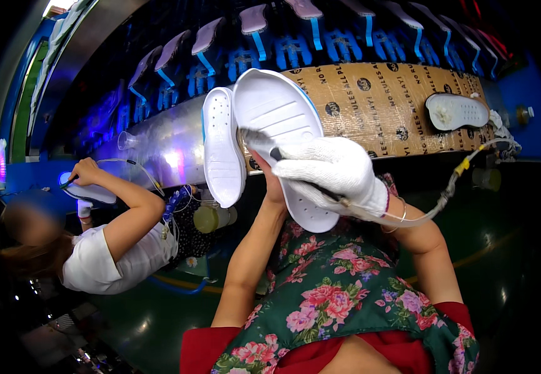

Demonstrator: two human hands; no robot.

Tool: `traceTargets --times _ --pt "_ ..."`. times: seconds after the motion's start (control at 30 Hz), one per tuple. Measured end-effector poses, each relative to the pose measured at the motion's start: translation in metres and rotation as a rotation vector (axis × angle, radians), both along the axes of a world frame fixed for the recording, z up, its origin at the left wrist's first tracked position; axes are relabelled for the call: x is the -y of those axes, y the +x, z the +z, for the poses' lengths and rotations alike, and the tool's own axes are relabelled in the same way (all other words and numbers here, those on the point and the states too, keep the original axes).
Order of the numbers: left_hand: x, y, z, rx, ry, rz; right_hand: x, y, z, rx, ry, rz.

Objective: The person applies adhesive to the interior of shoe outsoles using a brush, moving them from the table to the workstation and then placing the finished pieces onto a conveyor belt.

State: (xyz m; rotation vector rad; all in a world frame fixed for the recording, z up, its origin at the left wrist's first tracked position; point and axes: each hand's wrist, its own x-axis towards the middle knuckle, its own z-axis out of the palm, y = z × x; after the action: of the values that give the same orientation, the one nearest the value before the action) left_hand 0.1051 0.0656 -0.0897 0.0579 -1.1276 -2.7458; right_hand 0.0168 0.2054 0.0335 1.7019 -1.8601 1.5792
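My bare left hand (271, 177) grips a white shoe sole (278, 103) by its edge, partly hidden behind it. The sole is tilted up, its ridged and perforated inner face towards me. In a white knit glove, my right hand (329, 167) is closed round a brush (259, 138). Its dark bristles are at the sole's left edge; whether they touch is unclear. A thin clear tube (435, 209) runs from the brush handle along my right wrist. Left of the held sole stands another white sole (222, 146) with a blue side edge, seemingly resting on the bench's front edge.
Brown printed cardboard (370, 106) covers the bench, with shiny clear wrap (164, 143) at left. A greyish sole (457, 112) with crumpled material lies at right. Beyond, several soles (253, 20) stand on blue racks. At left a co-worker (117, 249) handles a sole.
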Motion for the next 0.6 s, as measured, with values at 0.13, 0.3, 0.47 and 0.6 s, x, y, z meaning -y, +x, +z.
traceTargets --times 0.13,0.3,0.47,0.6 --pt "0.002 0.000 -0.011 0.012 0.161 0.116 0.000 -0.010 -0.005 0.208 -0.108 -0.055" --pt "0.011 -0.004 -0.001 -0.069 0.130 -0.027 -0.003 0.009 -0.010 -0.011 -0.029 0.052" --pt "0.024 -0.008 0.009 0.110 0.322 0.176 -0.010 -0.006 -0.007 0.142 -0.045 -0.012" --pt "0.031 -0.025 0.033 -0.169 0.361 -0.434 -0.010 0.012 -0.015 0.055 -0.008 0.049"
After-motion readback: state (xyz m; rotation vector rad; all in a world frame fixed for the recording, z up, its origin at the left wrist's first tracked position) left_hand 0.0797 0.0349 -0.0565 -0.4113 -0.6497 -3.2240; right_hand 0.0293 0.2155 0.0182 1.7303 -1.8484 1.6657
